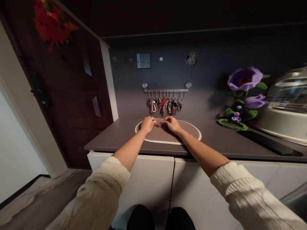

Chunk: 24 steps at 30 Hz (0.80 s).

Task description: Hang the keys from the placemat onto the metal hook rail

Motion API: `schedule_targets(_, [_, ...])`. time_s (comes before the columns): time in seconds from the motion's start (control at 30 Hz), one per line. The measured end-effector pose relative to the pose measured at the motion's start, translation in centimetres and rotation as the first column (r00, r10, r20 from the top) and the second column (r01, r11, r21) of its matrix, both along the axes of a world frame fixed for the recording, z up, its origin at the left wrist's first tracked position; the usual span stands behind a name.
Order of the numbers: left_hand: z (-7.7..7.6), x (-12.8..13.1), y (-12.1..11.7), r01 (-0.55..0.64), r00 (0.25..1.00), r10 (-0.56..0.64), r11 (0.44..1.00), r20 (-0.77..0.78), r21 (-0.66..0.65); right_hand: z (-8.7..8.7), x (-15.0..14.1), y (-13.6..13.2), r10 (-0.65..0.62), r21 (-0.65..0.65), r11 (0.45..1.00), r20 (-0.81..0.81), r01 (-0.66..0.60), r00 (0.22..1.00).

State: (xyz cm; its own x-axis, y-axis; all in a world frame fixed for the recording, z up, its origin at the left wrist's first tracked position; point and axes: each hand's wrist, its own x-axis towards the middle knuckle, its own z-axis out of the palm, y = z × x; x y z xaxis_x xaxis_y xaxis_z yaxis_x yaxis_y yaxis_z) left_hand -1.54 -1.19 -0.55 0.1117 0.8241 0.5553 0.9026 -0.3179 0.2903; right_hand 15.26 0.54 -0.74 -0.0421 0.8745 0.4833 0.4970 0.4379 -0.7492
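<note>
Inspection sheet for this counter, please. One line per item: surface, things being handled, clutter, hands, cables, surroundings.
Surface: dark countertop, with a white-rimmed oval mat on it.
Things handled: small red item on the mat between the hands; too small to identify.
Clutter: purple artificial flowers, flat black object and domed appliance, all at picture right.
Hands: left hand and right hand over the mat, fingers curled; grip unclear.
Cables: nothing seen.
Surroundings: wall rail with hanging keys behind the mat; dark red door at picture left.
</note>
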Motion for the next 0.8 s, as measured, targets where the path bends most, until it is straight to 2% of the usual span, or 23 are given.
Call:
schedule_targets(0.13, [-0.30,-0.03,0.30,0.018,0.999,-0.020,0.997,-0.033,-0.069,0.04,0.02,-0.37,0.014,0.022,1.000,0.150,-0.018,0.989])
schedule_targets(0.33, [-0.43,0.03,0.21,0.031,0.998,-0.037,0.994,-0.055,-0.101,0.22,-0.28,-0.71,0.031,0.006,0.999,0.273,-0.034,0.962])
schedule_targets(0.53, [-0.44,0.07,0.19,0.053,0.995,-0.060,0.995,-0.075,-0.088,0.00,-0.40,-0.32,0.033,0.014,0.999,0.334,-0.040,0.942])
schedule_targets(0.8, [-0.14,0.25,-0.31,0.064,0.992,-0.066,0.998,-0.103,-0.029,0.15,-0.58,-0.37,0.085,0.034,0.994,0.306,-0.100,0.948])
